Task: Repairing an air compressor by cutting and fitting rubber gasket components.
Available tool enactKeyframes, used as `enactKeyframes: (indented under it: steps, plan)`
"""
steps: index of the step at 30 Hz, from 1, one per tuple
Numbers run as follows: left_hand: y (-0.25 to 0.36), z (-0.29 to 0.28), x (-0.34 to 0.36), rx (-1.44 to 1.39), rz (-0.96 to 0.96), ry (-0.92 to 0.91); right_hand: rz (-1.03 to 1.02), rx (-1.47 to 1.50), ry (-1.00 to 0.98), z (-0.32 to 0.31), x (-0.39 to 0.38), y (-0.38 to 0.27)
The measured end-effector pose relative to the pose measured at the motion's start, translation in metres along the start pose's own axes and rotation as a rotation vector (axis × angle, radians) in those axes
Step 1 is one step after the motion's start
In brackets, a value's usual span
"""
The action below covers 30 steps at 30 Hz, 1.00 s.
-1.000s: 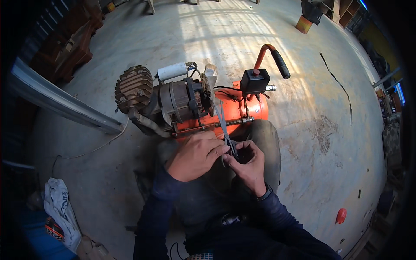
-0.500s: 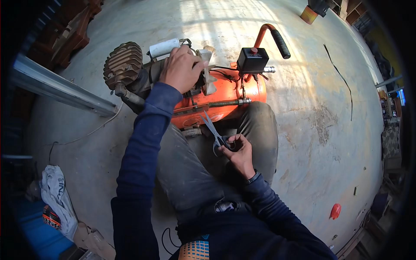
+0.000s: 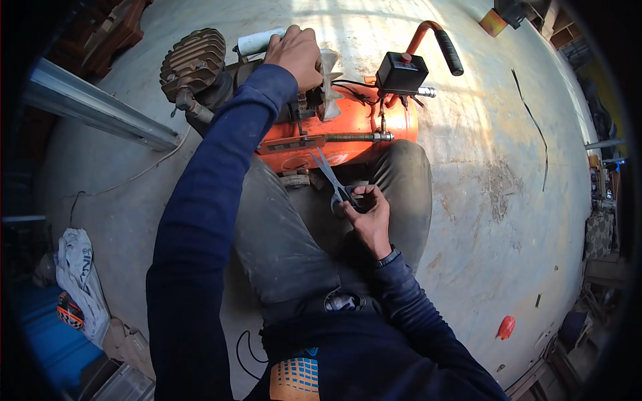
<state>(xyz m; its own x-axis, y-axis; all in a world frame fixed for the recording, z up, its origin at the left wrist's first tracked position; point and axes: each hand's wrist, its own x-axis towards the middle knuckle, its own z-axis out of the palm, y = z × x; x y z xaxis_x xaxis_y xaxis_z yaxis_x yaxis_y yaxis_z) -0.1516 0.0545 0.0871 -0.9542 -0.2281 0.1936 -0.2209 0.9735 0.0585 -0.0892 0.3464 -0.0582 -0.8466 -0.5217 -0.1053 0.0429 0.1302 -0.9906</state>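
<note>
Between my knees and beyond lies an air compressor with an orange tank [image 3: 400, 122]. My left hand [image 3: 294, 59] reaches over its motor, between a white cylinder [image 3: 259, 42] and a pale fan [image 3: 330, 90]. The fingers curl down on the far side, so their tips and whatever they grip are hidden. My right hand [image 3: 372, 215] is closed on the handles of a pair of scissors [image 3: 326, 167] in front of the tank. The blades are slightly parted and point up and left, away from me. A finned cylinder head [image 3: 192, 61] stands at the compressor's left end.
A black switch box [image 3: 400, 72] and a curved handle with a black grip [image 3: 449, 52] rise at the right of the tank. A metal post [image 3: 107, 105] stands on the left. A white bag [image 3: 81, 277] lies lower left, a red object [image 3: 506, 327] on the right floor.
My left hand has moved forward over the motor, and its fingers now bend out of sight. The right hand still holds the scissors in nearly the same place. The view has shifted slightly.
</note>
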Motion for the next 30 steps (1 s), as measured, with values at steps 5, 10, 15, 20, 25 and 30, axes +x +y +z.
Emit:
enactKeyframes:
  steps: [5, 10, 15, 20, 25, 30]
  plan:
    - [0.006, 0.008, -0.015, -0.071, 0.051, 0.226, -0.072, 0.036, 0.04, -0.001, 0.002, 0.006]
    - [0.02, 0.034, -0.056, -0.038, 0.064, 0.406, -0.056, 0.298, 0.112, -0.002, 0.001, 0.004]
    - [0.039, 0.048, -0.071, -0.092, -0.125, 0.554, -0.123, 0.338, 0.161, -0.007, 0.0, -0.027]
    - [0.053, 0.048, -0.073, -0.227, -0.254, 0.662, -0.325, 0.145, 0.254, -0.018, 0.008, -0.082]
    - [0.056, 0.055, -0.072, -0.197, -0.3, 0.716, -0.387, -0.011, 0.17, -0.017, 0.022, -0.153]
    - [0.042, 0.05, -0.059, -0.153, -0.203, 0.671, -0.646, -0.445, 0.049, -0.015, 0.053, -0.201]
